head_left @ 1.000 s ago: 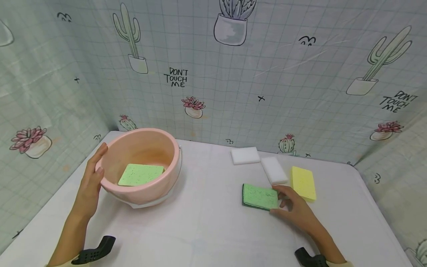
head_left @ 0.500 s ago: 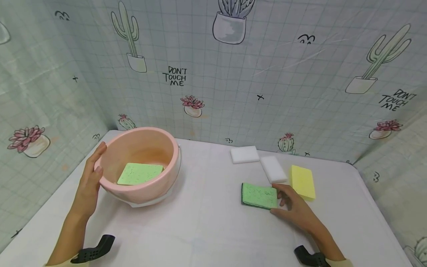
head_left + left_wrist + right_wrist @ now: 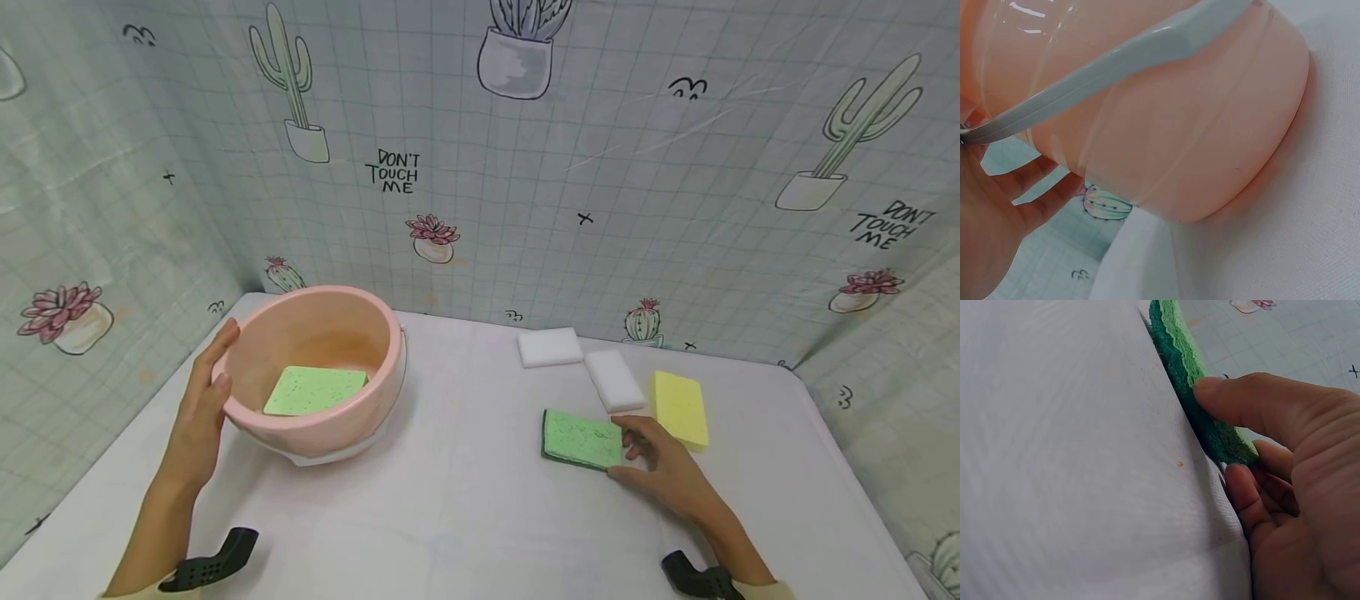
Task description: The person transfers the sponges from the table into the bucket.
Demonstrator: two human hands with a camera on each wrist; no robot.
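Note:
In the head view, my left hand (image 3: pixel 197 417) rests against the left side of a pink bucket (image 3: pixel 382 387), thumb and fingertips spread at its rim. The left wrist view has its extended fingers (image 3: pixel 1054 200) touching the outer wall below the grey-white handle (image 3: pixel 1129 56). Inside the bucket lies a light green sponge (image 3: pixel 317 392). My right hand (image 3: pixel 663 471) pinches the right end of a green sponge (image 3: pixel 581 439) between thumb and fingers. Close up in the right wrist view, this sponge (image 3: pixel 1175 347) shows a dark green scouring layer beside the table surface.
Two white sponges (image 3: pixel 550 347) (image 3: pixel 613 381) lie behind the green one on the white table (image 3: pixel 465 517). A yellow sponge (image 3: pixel 679 410) sits just beyond the right hand. Cactus-printed cloth (image 3: pixel 480 167) hangs behind the table and along both sides.

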